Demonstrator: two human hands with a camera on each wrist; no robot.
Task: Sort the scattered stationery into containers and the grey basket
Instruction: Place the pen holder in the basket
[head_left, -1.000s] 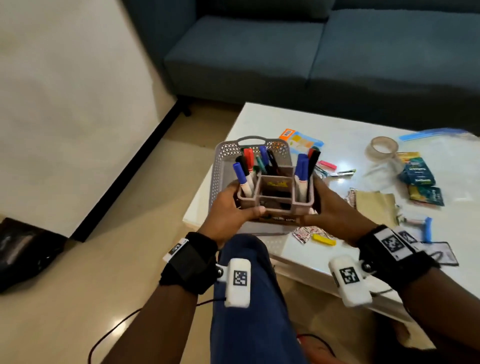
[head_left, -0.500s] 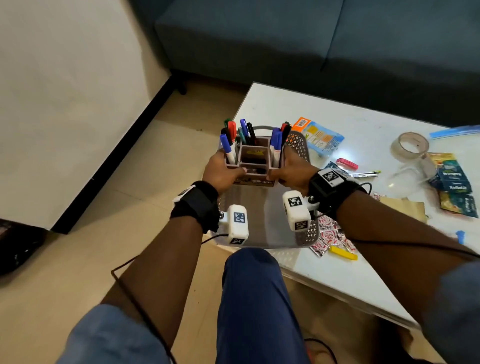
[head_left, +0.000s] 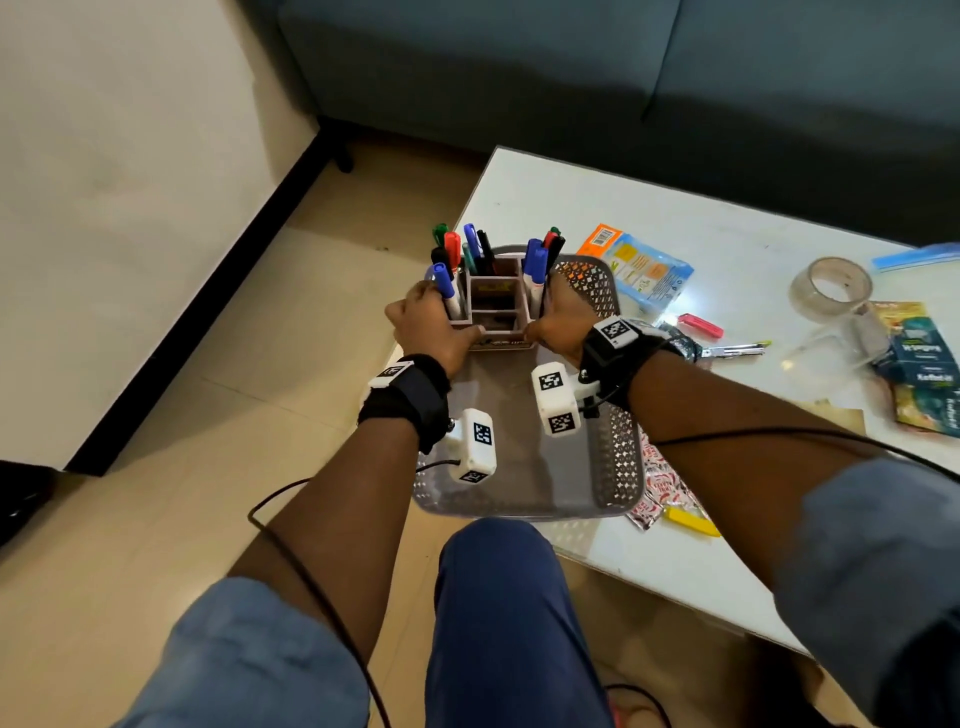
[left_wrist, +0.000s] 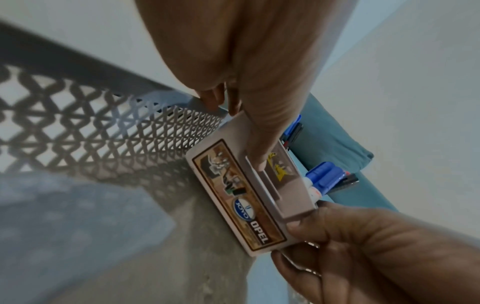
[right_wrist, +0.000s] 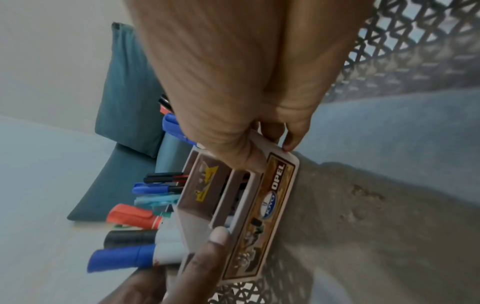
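A pinkish-grey desk organiser (head_left: 493, 306) full of coloured markers (head_left: 445, 278) stands upright inside the grey lattice basket (head_left: 618, 457), at its far end. My left hand (head_left: 434, 325) grips its left side and my right hand (head_left: 561, 317) grips its right side. In the left wrist view my left thumb (left_wrist: 259, 160) hooks over the organiser (left_wrist: 241, 195), low over the basket (left_wrist: 103, 133) floor. In the right wrist view my right thumb (right_wrist: 246, 156) is over a front compartment of the organiser (right_wrist: 259, 205). Whether it rests on the basket floor I cannot tell.
The basket sits on the near left corner of a white table (head_left: 701, 571). To its right lie an orange-blue packet (head_left: 639, 270), a tape roll (head_left: 831, 286), a red piece (head_left: 701, 325), green packets (head_left: 919, 358), sachets (head_left: 654, 483) and a yellow piece (head_left: 691, 522). A sofa (head_left: 571, 78) stands behind.
Both hands have carried the organiser away from me, from the basket's near end to its far end, and lowered it inside. The grip on both sides is unchanged.
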